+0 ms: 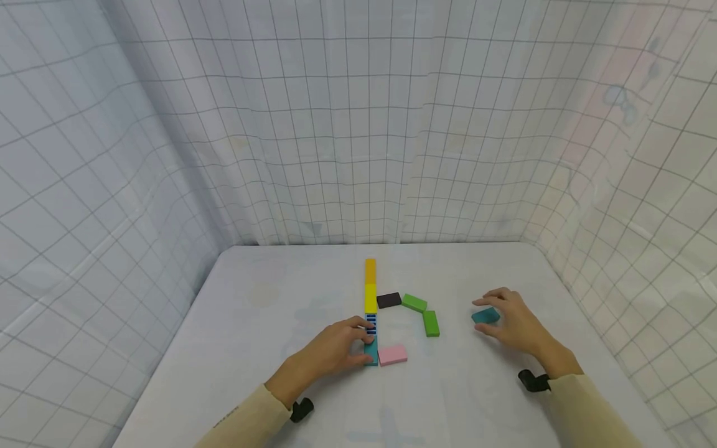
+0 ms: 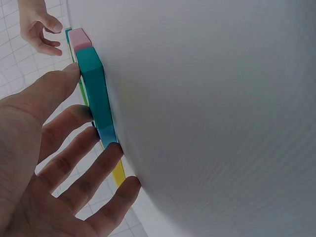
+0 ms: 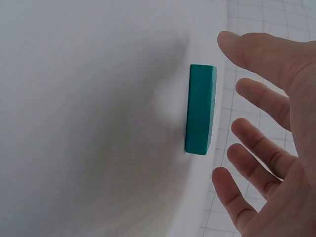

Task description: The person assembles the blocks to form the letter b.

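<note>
A line of blocks runs away from me on the white table: a teal block [image 1: 371, 351] nearest, then a blue striped block [image 1: 371, 319], a yellow block [image 1: 371, 298] and an orange block [image 1: 371, 271]. My left hand [image 1: 336, 350] rests its thumb and fingertips against the teal block, fingers spread along its side in the left wrist view. Touching the line's right side is a pink block [image 1: 393, 355]. On the right, another teal block [image 3: 200, 109] lies between the parted thumb and fingers of my right hand [image 1: 516, 323], with a gap to them in the right wrist view.
A black block [image 1: 389, 300] stands against the line's right side, beside the yellow block. Two green blocks, one angled [image 1: 414, 303] and one more upright in view [image 1: 431, 323], curve on from it. Grid-patterned white curtains [image 1: 358, 155] surround the table [image 1: 252, 373].
</note>
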